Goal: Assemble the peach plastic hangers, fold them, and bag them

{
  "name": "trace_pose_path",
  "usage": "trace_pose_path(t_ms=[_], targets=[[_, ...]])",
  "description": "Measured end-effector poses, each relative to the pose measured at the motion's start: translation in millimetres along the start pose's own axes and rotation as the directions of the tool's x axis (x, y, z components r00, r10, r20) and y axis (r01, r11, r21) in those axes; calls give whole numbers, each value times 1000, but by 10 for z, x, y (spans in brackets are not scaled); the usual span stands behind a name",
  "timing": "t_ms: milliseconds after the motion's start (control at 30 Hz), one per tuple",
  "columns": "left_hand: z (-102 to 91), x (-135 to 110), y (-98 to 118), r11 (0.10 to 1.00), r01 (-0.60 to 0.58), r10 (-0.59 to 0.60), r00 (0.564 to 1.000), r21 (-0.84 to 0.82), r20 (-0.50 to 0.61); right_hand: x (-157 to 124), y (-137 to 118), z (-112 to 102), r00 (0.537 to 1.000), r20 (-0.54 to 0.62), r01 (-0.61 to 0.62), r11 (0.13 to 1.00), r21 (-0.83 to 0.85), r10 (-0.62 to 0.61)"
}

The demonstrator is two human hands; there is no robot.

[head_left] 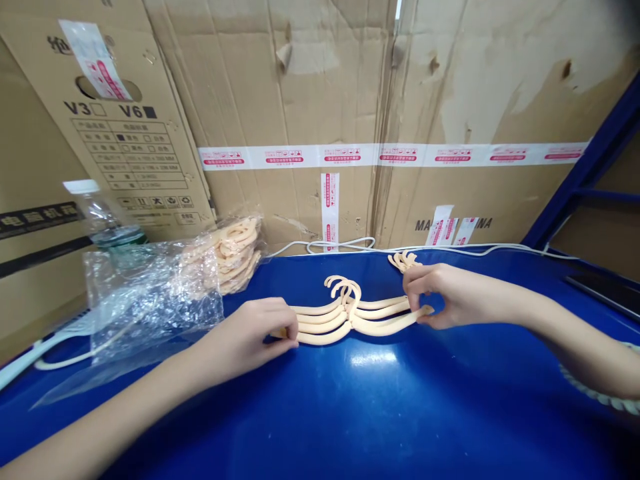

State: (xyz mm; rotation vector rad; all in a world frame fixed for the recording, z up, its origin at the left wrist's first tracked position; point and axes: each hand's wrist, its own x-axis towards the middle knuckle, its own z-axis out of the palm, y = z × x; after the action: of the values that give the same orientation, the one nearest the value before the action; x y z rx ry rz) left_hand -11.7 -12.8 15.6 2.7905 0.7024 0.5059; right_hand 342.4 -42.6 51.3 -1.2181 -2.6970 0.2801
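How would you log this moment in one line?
left hand: gripping beige hangers by left ends; right hand: holding right ends; beneath: blue table; left side: clear plastic bag

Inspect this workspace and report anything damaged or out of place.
The tall cardboard behind the blue table looks damaged: pale patches and small torn spots mark its upper part. The hangers between the hands show no obvious damage.

A glossy blue table [350,413] bore a clear plastic bag [150,303] of cream pieces [235,257]. At the bag's left lay a pale implement [23,368]; to its right, cream hangers [320,339] seemed to rest, contact being hard to see. Well right of the bag lay a dark flat object [605,297].
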Motion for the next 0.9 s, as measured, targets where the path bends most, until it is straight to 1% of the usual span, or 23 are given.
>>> trace_pose_path(t_ms=[100, 233, 367, 467, 567, 667, 767, 833, 900], targets=[[66, -1, 67, 995, -61, 59, 998, 81, 23, 14, -5, 42, 999, 47, -18, 1000, 5, 18], [163, 6, 141, 973, -97, 99, 995, 210, 2, 11, 1, 66, 987, 137, -79, 997, 3, 78], [258, 4, 162, 951, -112, 129, 991, 287, -40, 22, 11, 78, 985, 147, -88, 996, -10, 88], [310, 12, 171, 950, -95, 126, 988, 298, -84, 32, 2, 63, 977, 167, -130, 991, -37, 135], [349, 21, 229, 964, -42, 87, 983, 264, -159, 22, -88, 80, 978, 116, -157, 980, -120, 171], [410, -1, 340, 967, 47, 2, 981, 250, -192, 5, -289, 234, 975, -9, -220, 956, -193, 223], [520, -73, 427, 919, 138, -81, 983, 370, -165, 21, -498, 521, 946, -92, -324, 912, -252, 310], [600, -127, 442, 893, 165, -128, 985, 419, -115, 59, -579, 700, 942, -63, -336, 912, -235, 331], [652, -163, 428, 879, 222, -201, 975, 423, -96, 109, -608, 811, 935, -42, -353, 912, -207, 352]])
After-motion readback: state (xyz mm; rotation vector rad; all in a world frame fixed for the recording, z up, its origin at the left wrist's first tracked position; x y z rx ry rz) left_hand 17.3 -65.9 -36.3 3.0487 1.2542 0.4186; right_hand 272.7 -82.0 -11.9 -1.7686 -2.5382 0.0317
